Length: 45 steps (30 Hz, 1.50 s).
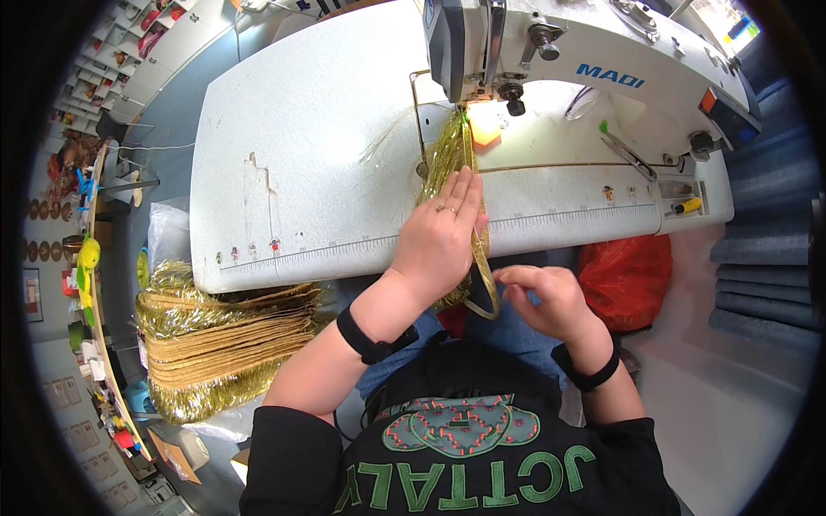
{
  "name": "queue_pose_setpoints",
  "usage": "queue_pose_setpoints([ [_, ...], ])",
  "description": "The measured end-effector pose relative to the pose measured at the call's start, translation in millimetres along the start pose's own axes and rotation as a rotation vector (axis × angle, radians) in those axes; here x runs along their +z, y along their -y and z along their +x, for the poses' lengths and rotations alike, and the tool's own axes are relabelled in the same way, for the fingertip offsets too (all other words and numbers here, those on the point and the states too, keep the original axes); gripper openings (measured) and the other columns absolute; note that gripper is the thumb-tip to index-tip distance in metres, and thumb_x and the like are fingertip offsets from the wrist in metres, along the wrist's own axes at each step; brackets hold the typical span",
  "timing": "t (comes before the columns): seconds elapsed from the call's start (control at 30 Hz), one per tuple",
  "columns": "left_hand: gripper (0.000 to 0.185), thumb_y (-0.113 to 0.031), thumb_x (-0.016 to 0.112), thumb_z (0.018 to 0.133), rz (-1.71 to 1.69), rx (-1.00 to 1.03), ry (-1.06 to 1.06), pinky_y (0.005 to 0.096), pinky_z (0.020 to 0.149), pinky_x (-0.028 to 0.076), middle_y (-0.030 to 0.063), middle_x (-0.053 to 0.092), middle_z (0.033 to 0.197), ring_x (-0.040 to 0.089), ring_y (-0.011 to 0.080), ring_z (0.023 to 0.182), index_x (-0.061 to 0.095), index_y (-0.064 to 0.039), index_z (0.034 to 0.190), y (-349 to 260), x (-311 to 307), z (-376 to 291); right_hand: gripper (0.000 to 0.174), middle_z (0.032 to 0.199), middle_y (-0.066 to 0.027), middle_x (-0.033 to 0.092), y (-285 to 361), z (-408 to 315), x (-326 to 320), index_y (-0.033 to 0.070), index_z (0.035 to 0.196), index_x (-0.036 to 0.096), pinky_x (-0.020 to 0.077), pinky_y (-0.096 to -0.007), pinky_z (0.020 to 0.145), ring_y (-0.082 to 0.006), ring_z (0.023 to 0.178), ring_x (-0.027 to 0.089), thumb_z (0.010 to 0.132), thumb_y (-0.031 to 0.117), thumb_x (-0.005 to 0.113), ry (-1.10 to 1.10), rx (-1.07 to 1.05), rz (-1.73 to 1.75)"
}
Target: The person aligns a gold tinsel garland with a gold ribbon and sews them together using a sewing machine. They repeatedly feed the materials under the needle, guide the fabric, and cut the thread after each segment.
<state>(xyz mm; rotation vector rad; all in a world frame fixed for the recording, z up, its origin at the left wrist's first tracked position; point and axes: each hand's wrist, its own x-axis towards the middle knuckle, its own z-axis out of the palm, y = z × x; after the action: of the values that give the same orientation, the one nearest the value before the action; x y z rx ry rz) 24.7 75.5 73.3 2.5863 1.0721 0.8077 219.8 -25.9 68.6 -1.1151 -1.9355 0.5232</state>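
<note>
My left hand (442, 226) lies flat, fingers together, over a gold tinsel fringe trim (445, 151) on the sewing machine bed. The fringe leads up to the needle area under the MAQI sewing machine head (568, 71), where a lamp glows. The trim's woven gold band (481, 248) passes by my left thumb, drops over the front edge and loops above my lap. Beside that loop is my right hand (545, 300), its fingers curled; whether they pinch the band is unclear. A small orange block (487, 133) sits right of the needle area.
A thick bundle of gold fringe (219, 348) hangs at the table's left front. Tweezers (626, 151) lie on the machine bed at right. A yellow-handled tool (687, 206) rests in the corner tray. Below the table's right side is a red plastic bag (626, 284).
</note>
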Motion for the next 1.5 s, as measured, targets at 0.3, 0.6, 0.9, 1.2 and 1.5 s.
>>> queue_pose_setpoints([
  [0.3,0.059,-0.019,0.056,0.099,0.023,0.027,0.079,0.0473,0.118,0.033,0.0264,0.043,0.155,0.044,0.0394,0.143,0.042,0.008,0.149,-10,16,-35,0.068,0.154,-0.0007,0.050,-51,-1,40,0.021,0.142,0.053,0.0232,-0.0442,0.123,-0.0169,0.143,0.046,0.077,0.017,0.071,-0.062,-0.003,-0.726],
  [0.6,0.054,-0.017,0.056,0.099,-0.003,0.077,0.066,0.0466,0.119,0.033,0.0221,0.045,0.156,0.044,0.0354,0.144,0.047,0.004,0.148,-1,6,-44,0.040,0.138,-0.0007,0.063,-42,-2,25,0.019,0.116,0.069,0.0365,-0.0428,0.114,-0.0194,0.132,0.057,0.077,0.021,0.077,-0.031,-0.148,-0.392],
  [0.9,0.049,-0.017,0.060,0.097,-0.103,0.170,0.073,0.0477,0.116,0.040,0.0224,0.056,0.145,0.053,0.0357,0.137,0.055,0.005,0.141,-36,-4,-48,0.030,0.117,-0.0026,0.070,-35,-12,15,0.013,0.105,0.072,0.0494,-0.0408,0.095,-0.0232,0.115,0.065,0.077,0.020,0.078,-0.106,-0.250,-0.352],
  [1.2,0.057,-0.019,0.065,0.094,-0.177,0.132,0.128,0.0480,0.118,0.037,0.0246,0.051,0.149,0.049,0.0365,0.140,0.051,0.005,0.144,-55,3,-69,0.032,0.114,-0.0048,0.070,-37,-20,24,0.007,0.104,0.068,0.0497,-0.0416,0.090,-0.0243,0.107,0.065,0.077,0.021,0.079,-0.106,-0.262,-0.345],
  [1.5,0.062,-0.013,0.067,0.091,-0.233,0.082,0.113,0.0498,0.119,0.035,0.0269,0.045,0.153,0.046,0.0395,0.142,0.047,0.006,0.147,-61,6,-75,0.034,0.115,-0.0058,0.070,-40,-21,30,0.005,0.106,0.068,0.0500,-0.0416,0.089,-0.0252,0.105,0.065,0.077,0.019,0.078,-0.115,-0.263,-0.317],
])
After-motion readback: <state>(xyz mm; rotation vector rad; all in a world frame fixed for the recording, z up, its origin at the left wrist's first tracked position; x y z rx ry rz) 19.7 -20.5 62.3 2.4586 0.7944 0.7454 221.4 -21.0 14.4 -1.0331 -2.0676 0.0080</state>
